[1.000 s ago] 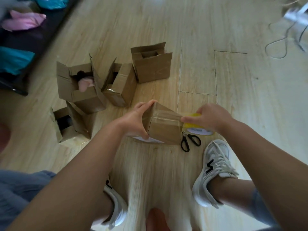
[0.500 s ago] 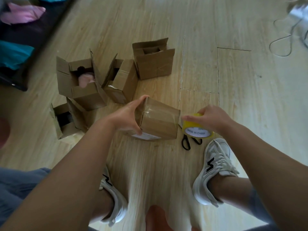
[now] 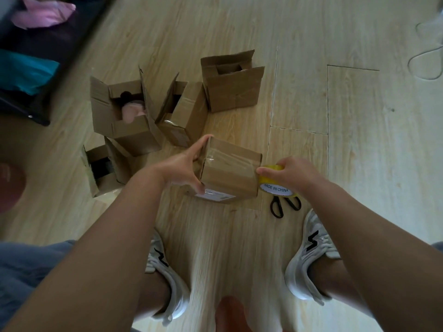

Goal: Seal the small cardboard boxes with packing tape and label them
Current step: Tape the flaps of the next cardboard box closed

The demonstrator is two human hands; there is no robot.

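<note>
Left hand (image 3: 184, 168) is bracing the box (image 3: 230, 174) at its left end. Fingers are lying straight along the far-left edge and the thumb is pressing low on the near face, so it's clamping the box between them. Right hand (image 3: 296, 173) is gripping the roll (image 3: 275, 185), fingers curled over it, thumb (image 3: 261, 170) pushing at the box's upper right edge. Box is sitting on the floor (image 3: 359, 164) just this side of the four open boxes (image 3: 231, 87), flaps closed, roll touching its right side.

What's changing: a second back the box was tipped up on a corner and the roll was riding high at the top right edge. Now the box is lying flatter and the roll is sitting lower against the right face, printed core facing the camera. Clear tape (image 3: 223, 155) is shining across the top, running left end to right edge. Reading that as the top strip going down and now getting wrapped over the right side.

For the task: this box is nearing sealed. The strip is going to need a cut next, and the scissors (image 3: 285, 204) are lying just beside the roll. A white label (image 3: 213, 194) is showing low on the near face; can't tell if it's the one the task wants. The other four are standing open, not yet sealed.
</note>
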